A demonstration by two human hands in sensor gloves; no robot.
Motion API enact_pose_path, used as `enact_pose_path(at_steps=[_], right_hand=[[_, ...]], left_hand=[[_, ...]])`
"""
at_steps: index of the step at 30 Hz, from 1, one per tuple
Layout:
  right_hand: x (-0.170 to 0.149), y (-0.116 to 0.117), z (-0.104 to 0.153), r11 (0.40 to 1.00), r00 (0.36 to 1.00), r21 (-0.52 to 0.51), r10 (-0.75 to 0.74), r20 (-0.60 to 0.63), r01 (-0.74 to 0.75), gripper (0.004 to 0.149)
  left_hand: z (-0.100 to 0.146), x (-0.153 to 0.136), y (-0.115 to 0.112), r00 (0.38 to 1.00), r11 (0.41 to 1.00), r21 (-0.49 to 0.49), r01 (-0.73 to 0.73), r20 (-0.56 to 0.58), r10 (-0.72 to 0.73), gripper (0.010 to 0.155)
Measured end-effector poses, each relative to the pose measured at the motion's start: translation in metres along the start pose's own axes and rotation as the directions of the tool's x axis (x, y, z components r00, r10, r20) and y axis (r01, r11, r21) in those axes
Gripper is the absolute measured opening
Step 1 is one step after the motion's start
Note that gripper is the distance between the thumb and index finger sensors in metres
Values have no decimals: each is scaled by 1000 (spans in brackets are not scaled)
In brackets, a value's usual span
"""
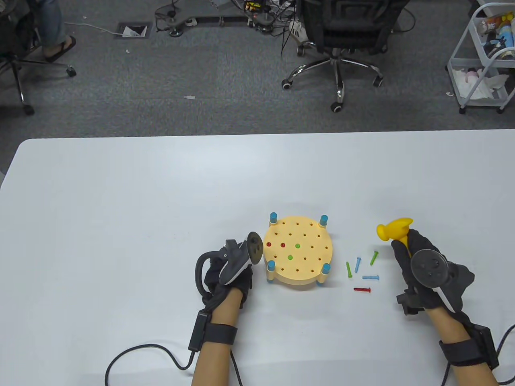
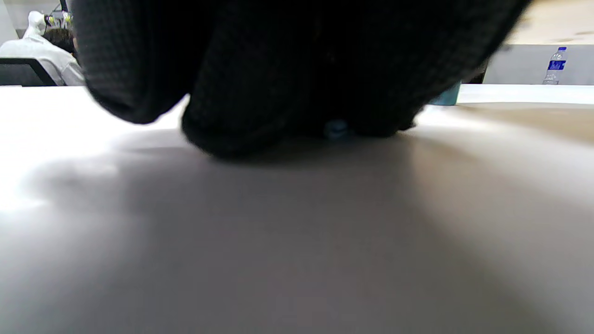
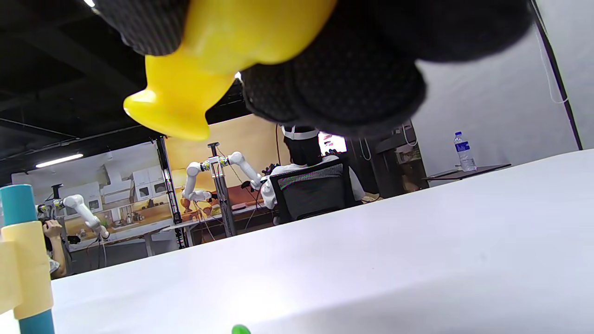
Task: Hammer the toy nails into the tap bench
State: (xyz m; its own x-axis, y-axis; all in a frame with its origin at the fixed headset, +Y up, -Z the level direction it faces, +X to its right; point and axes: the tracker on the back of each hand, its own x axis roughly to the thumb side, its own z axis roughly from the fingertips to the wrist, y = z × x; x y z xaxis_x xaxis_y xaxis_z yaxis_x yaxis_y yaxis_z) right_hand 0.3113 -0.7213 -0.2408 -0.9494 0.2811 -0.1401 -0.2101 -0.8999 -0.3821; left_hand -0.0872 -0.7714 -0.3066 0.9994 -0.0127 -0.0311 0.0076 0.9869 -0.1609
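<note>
The round yellow tap bench (image 1: 298, 257) with blue legs stands at the table's middle front. Two red nails (image 1: 268, 244) and two green nails (image 1: 297, 245) sit in its top. My left hand (image 1: 241, 277) rests on the table against the bench's left side; the tracker hides its fingers. In the left wrist view its dark gloved fingers (image 2: 260, 93) lie on the table. My right hand (image 1: 410, 249) grips the yellow toy hammer (image 1: 394, 228) by the handle, head raised, to the right of the bench. The hammer (image 3: 209, 69) also shows in the right wrist view.
Several loose nails lie on the table between the bench and my right hand: green (image 1: 348, 269), blue (image 1: 370, 277) and red (image 1: 361, 289). A bench leg (image 3: 21, 260) shows at the right wrist view's left edge. Glove cables trail at the table's front edge.
</note>
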Motion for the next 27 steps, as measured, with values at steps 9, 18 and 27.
enact_pose_path(at_steps=[9,18,27], right_hand=[[4,3,5,1000,1000,9,6,22,-6,65],[4,6,4,1000,1000,28,-6,19,6,65],[5,8,5,999,999,36,-15,36,14,65]], left_hand=[[4,-3,-6,997,997,-68,27,71,-22,65],[37,-48,57,857,833,206,-514,172,487,45],[84,58,102,878,920,236,-314,441,187,43]])
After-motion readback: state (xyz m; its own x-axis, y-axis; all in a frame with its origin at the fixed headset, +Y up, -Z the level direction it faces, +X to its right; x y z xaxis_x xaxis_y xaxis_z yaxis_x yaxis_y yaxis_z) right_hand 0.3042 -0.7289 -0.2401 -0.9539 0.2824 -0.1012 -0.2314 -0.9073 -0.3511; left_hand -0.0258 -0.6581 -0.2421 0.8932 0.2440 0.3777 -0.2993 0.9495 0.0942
